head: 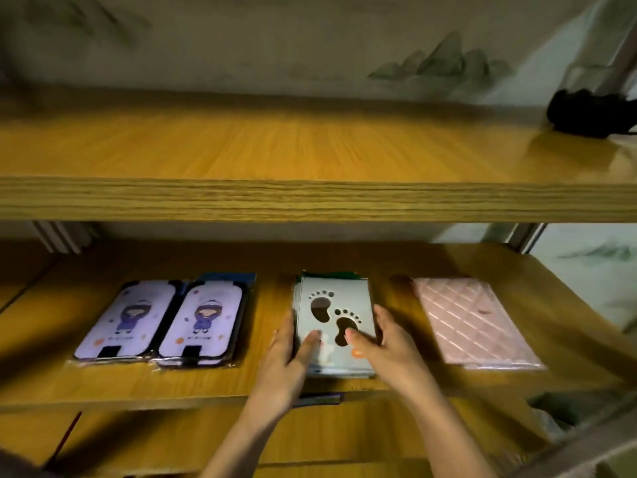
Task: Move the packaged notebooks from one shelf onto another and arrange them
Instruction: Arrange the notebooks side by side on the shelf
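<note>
Footprint notebook stack (332, 305) on the middle shelf (241, 384)
Grasped at both sides by left hand (287, 363) and right hand (386, 350), lol.

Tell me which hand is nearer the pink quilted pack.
Right. The right hand holds the right edge of the footprint stack, just left of the pink quilted pack; the left hand holds the stack's left edge, farther away.
</note>
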A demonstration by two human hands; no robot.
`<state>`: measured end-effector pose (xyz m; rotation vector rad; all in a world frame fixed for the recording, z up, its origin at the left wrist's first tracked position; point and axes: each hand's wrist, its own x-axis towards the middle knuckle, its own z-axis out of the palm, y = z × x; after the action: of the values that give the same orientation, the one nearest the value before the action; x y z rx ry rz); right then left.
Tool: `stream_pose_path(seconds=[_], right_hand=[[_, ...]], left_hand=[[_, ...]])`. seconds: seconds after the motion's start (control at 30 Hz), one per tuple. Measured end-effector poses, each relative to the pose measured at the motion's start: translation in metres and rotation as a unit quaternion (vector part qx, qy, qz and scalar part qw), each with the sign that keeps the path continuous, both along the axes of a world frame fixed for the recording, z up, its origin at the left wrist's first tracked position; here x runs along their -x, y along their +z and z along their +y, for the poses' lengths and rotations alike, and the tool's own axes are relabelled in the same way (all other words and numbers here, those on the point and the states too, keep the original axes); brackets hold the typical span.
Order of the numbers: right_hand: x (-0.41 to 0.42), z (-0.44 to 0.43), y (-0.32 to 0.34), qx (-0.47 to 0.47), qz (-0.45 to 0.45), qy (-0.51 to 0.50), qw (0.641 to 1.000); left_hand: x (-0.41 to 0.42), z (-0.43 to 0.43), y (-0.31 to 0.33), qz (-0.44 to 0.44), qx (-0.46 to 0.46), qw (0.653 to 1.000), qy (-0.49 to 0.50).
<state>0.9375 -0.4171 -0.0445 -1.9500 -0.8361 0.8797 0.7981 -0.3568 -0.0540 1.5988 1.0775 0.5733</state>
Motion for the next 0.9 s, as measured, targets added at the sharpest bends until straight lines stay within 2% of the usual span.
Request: stream_pose_path(seconds=[0.4,0.6,0.9], right_hand=[[-0.049,-0.027,0.020,-0.007,0.029,-0.020,0.999],[-0.048,-0.028,0.019,-0.011,0.008,-0.023,1.000],[-0.043,-0.030,0.014,-0.026,-0.020,-0.060,0.998]], left_hand=[[-0.065,-0.024,0.000,0.030,0.000,0.999,-0.030],[-0.068,-0.027,0.006,-0.011,0.054,0.998,0.001],[-0.069,-0.032,0.006,-0.030,0.055,0.998,-0.006]])
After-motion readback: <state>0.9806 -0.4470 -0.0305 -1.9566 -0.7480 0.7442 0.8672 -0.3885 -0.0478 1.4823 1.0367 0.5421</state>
